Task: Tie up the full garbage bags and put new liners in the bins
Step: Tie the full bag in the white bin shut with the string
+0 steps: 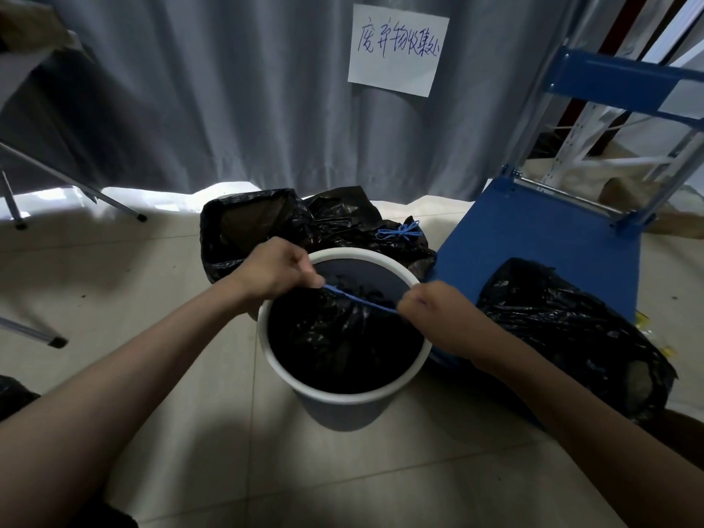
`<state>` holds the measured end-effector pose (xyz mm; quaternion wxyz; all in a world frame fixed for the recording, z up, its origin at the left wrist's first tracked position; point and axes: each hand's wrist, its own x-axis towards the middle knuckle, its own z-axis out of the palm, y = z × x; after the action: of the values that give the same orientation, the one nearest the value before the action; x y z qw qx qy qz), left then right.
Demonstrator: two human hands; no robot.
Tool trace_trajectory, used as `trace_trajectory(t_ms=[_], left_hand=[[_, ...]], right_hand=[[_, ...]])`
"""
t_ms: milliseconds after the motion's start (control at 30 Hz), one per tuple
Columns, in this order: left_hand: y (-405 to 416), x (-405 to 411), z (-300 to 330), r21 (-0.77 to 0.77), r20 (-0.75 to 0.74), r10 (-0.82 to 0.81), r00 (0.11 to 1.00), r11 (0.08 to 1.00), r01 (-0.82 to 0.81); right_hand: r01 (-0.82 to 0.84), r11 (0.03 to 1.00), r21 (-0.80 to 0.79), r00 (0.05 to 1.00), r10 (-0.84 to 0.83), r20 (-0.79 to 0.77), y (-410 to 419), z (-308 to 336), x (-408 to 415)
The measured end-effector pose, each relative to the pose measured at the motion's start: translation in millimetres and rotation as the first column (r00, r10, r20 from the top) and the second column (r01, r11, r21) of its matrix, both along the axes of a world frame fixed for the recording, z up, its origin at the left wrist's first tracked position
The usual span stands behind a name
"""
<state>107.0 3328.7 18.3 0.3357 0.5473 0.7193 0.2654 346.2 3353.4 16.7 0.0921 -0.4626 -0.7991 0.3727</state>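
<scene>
Currently your left hand (272,269) and right hand (438,318) are both closed in fists on the two ends of a blue drawstring (360,299), which runs taut between them above the mouth of the white bin (343,398). Below the string, the neck of the black garbage bag (339,337) is gathered; the bag sits inside the bin and fills it. Your left fist is over the bin's far-left rim, your right fist over its right rim. Behind the bin, touching it, lies a second black bag (343,219) with a blue knotted cord (400,232) on top, and an open-mouthed black bag (244,226) just left of that. On the right, a blue hand cart (533,238) lies close against the bin, with another black bag (571,329) resting on its platform. Tiled floor (152,291) is open to the left and toward you. A grey curtain (228,89) with a handwritten paper sign (398,49) closes the far side.
</scene>
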Motion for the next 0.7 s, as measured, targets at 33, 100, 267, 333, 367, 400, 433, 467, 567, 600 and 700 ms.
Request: trace_trajectory(t_ms=[33,100,267,333,367,400,433,467,567,600,700], left_hand=[[0.0,-5.1,-4.1,0.007,-0.071,0.014,0.997,1.0,-0.014],[0.7,-9.0,-13.9,0.01,-0.16,-0.009,0.987,1.0,0.01],[6.4,-10.4,-16.2,-0.039,-0.309,-0.12,0.943,0.993,0.113],[4.8,-9.8,-10.2,-0.084,-0.286,-0.143,0.947,0.989,0.124],[3.8,-7.2,-8.6,-0.11,-0.267,-0.157,0.951,0.985,0.132],[3.2,-3.7,-8.7,-0.127,-0.257,-0.174,0.951,0.981,0.145],[3.5,0.9,-9.8,-0.129,-0.261,-0.186,0.947,0.979,0.157],[3.9,5.5,-11.9,-0.119,-0.277,-0.191,0.942,0.979,0.164],[5.7,17.6,-18.5,-0.048,-0.295,-0.182,0.938,0.983,0.175],[6.0,21.2,-20.4,-0.025,-0.27,-0.18,0.946,0.983,0.18],[6.4,31.7,-26.2,0.032,-0.146,-0.164,0.976,0.985,0.17]], right_hand=[[-0.017,1.0,-0.019,0.998,0.018,0.068,2.3,-3.1,4.2],[-0.048,0.995,-0.091,0.979,0.065,0.195,6.4,-9.8,11.3],[0.05,0.998,-0.048,0.98,-0.04,0.192,11.6,-21.2,14.8],[0.106,0.994,-0.02,0.988,-0.103,0.116,9.5,-22.6,8.0],[0.117,0.993,-0.005,0.986,-0.116,0.116,7.0,-24.1,4.4],[0.115,0.993,0.036,0.983,-0.119,0.138,4.0,-26.3,0.9],[0.102,0.99,0.1,0.979,-0.117,0.166,1.3,-29.5,-2.3],[0.078,0.983,0.167,0.977,-0.109,0.184,-2.0,-31.6,-5.5],[-0.032,0.954,0.299,0.973,-0.039,0.228,-7.9,-38.2,-13.0],[-0.061,0.947,0.317,0.968,-0.021,0.249,-8.7,-40.2,-14.9],[-0.055,0.962,0.268,0.97,-0.012,0.242,-7.8,-42.6,-18.7]])
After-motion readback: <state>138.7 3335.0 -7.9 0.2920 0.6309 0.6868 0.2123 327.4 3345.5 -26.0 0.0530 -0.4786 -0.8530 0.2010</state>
